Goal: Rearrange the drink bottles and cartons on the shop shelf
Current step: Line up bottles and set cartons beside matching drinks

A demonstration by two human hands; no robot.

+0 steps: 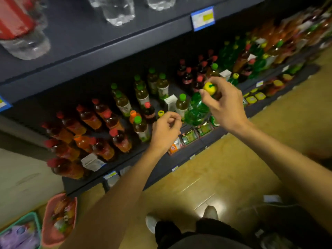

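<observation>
Green bottle (196, 109) with a yellow cap hangs above the shelf (158, 164) front, pinched at the neck by the right hand (224, 103); left hand (166, 130) curls loosely beside it — contents unclear, labels blurred.

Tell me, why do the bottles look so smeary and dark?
Head view: dim light and motion blur smear the water bottles and the far shelf end; the right hand gripping the green bottle is sharper; glare shines on the floor.

Dim, blurred wide-angle view; glare on floor (206, 200).
</observation>
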